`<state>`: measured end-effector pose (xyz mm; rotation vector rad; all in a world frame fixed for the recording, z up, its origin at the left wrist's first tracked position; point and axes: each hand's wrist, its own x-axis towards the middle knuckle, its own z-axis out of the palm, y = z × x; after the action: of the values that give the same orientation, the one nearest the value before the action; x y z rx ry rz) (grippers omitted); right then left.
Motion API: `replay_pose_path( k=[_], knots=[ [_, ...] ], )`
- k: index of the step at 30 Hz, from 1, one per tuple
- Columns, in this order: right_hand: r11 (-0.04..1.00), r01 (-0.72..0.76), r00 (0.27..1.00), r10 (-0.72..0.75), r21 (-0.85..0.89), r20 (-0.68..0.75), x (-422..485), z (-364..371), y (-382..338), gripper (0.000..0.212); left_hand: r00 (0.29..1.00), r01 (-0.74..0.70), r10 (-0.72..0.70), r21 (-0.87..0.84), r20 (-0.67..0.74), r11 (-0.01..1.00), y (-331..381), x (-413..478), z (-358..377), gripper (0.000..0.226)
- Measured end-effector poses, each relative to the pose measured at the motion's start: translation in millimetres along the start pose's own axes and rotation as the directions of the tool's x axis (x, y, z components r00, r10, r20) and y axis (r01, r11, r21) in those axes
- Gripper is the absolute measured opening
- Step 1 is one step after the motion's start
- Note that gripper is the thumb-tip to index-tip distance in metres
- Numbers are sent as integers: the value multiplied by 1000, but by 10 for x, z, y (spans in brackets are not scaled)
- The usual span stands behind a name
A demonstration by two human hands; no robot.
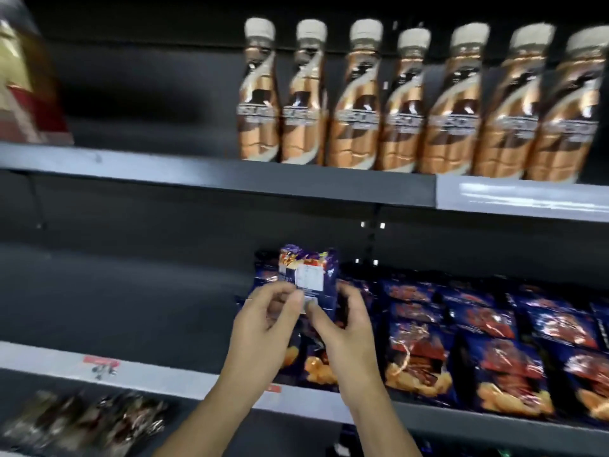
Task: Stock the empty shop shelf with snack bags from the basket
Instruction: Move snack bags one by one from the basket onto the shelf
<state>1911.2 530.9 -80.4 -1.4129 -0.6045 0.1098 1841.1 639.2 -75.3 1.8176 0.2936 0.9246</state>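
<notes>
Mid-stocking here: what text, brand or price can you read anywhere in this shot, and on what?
None can be read.
White sticker on the held bag: too blurred.
Bottle labels: blurred.
Stocked snack bags: blurred.
Red shelf tag: blurred.

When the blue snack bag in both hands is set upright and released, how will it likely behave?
The snack bag looks puffy and crinkled, so it is probably light and soft under the left hand and right hand. Its glossy film may be slippery. Standing alone it could tip; the stocked bags beside it overlap in rows.
</notes>
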Motion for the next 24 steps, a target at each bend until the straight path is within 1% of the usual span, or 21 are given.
replay_pose_path(
  k=[3, 5, 7, 8, 11, 15, 18, 20, 24],
  knots=[
    [998, 33, 997, -29, -46, 72, 72, 358, -11, 24, 998, 69, -67, -88, 21, 994, -116, 193, -314, 23],
    [997, 46, 994, -39, -66, 107, 139, 514, 2, 30, 991, 134, -128, -177, 46, 975, -182, 319, -522, 29],
    [992, 86, 991, -76, -93, 112, 219, 638, 14, 32, 984, 179, -173, -262, 47, 948, -259, 465, -700, 29],
    [987, 109, 989, -96, -114, 111, 268, 697, 21, 31, 983, 182, -181, -278, 32, 943, -314, 544, -783, 28],
    [976, 143, 989, -134, -165, 66, 472, 876, 57, 31, 980, 198, -199, -290, 23, 936, -476, 756, -1029, 26],
    [982, 16, 999, -9, -191, 39, 862, 1173, 173, 39, 967, 255, -243, -305, 79, 918, -711, 1030, -1330, 27],
    [964, -50, 998, 60, -261, 29, 1159, 1404, 275, 44, 970, 239, -239, -265, 30, 934, -913, 1285, -1507, 33],
    [948, -66, 996, 81, -312, 36, 1356, 1523, 337, 45, 970, 236, -242, -223, 1, 946, -1071, 1459, -1603, 33],
    [923, -63, 995, 88, -380, 47, 1687, 1634, 421, 48, 961, 276, -276, -160, 22, 948, -1451, 1775, -1679, 28]
  ],
)
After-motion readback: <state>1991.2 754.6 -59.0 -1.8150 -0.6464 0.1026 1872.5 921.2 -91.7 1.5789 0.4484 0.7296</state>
